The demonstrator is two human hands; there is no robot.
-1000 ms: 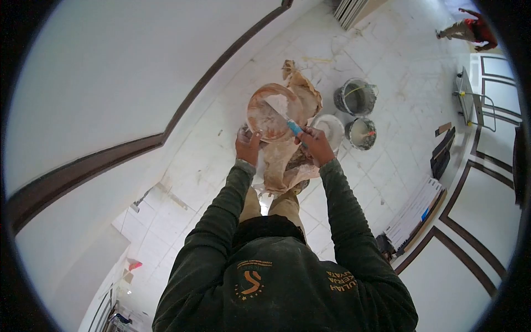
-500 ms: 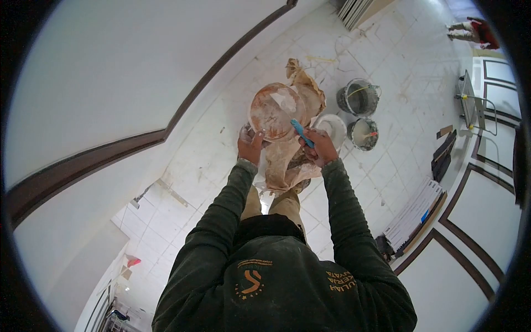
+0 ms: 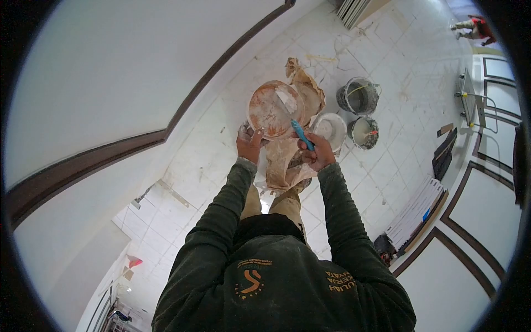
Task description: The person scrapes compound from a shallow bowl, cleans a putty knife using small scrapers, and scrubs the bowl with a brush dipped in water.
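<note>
My left hand (image 3: 249, 143) grips the near-left rim of a round, reddish-brown basin (image 3: 265, 119) smeared with white. In my right hand (image 3: 319, 150) is the blue handle of a putty knife (image 3: 299, 131); its blade lies over the basin beside a patch of white paste (image 3: 288, 102). A crumpled brown paper sack (image 3: 281, 166) lies under and behind the basin. Just beyond my right hand sits a round white container (image 3: 331, 128), partly covered by the hand.
Two dirty buckets, a larger one (image 3: 358, 96) and a smaller one (image 3: 363, 133), stand on the tiled floor at the right. Farther right are a trolley (image 3: 469, 99) and a long box (image 3: 415, 213). A person (image 3: 477, 29) is at the top right. A white wall rises at the left.
The putty knife has shifted over the basin, its blade turning near the white paste. The basin has moved slightly. At the top right, the person's pose and place have changed.
</note>
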